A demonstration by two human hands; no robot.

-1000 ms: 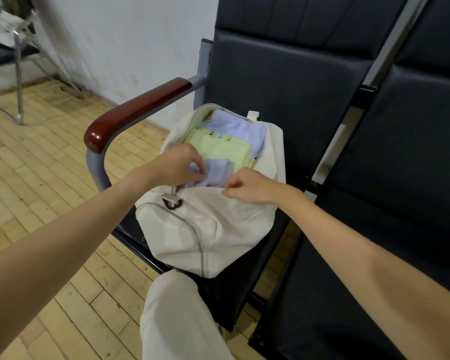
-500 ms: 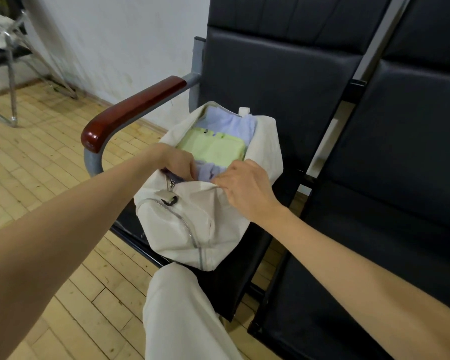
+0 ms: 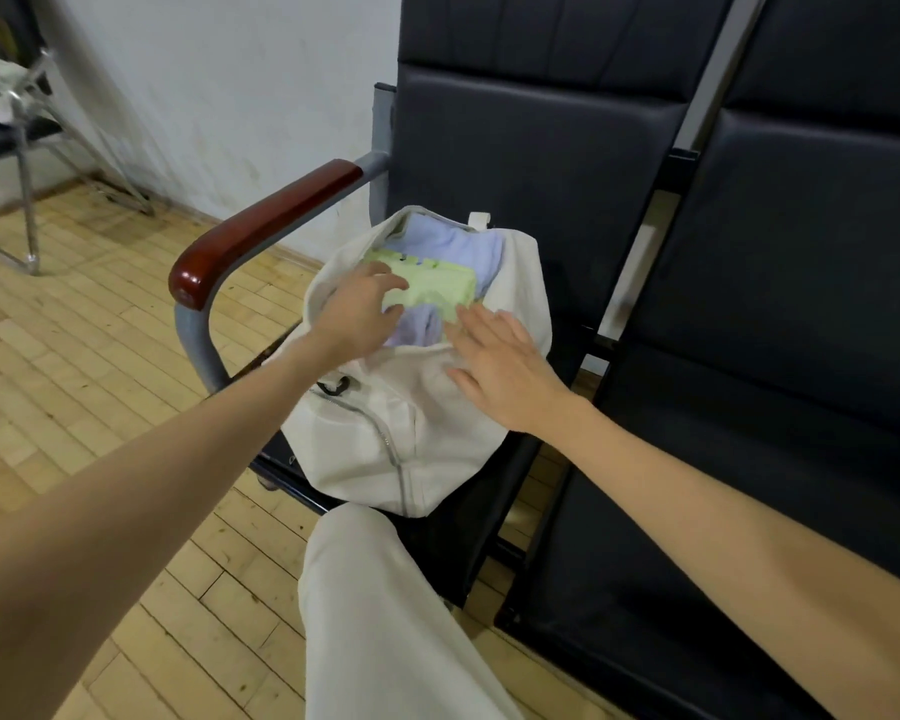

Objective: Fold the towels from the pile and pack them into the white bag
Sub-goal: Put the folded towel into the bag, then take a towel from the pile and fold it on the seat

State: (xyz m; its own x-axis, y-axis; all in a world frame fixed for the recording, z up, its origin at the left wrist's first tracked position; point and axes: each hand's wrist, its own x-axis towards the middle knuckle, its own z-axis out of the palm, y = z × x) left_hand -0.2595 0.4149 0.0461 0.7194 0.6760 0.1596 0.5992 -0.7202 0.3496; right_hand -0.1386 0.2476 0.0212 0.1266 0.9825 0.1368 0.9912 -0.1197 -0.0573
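A white bag [image 3: 385, 433] of matt woven cloth with a metal zip [image 3: 397, 459] sits on a black chair [image 3: 541, 163] upholstered in smooth, faintly shiny leather-look material. Soft terry-like towels fill the bag: one pale green towel [image 3: 437, 291], one light blue towel [image 3: 453, 246], one lilac towel [image 3: 419, 324]. The armrest [image 3: 266, 226] is glossy reddish-brown wood on a grey painted metal frame; the floor [image 3: 74, 324] is pale wooden parquet with a dull sheen
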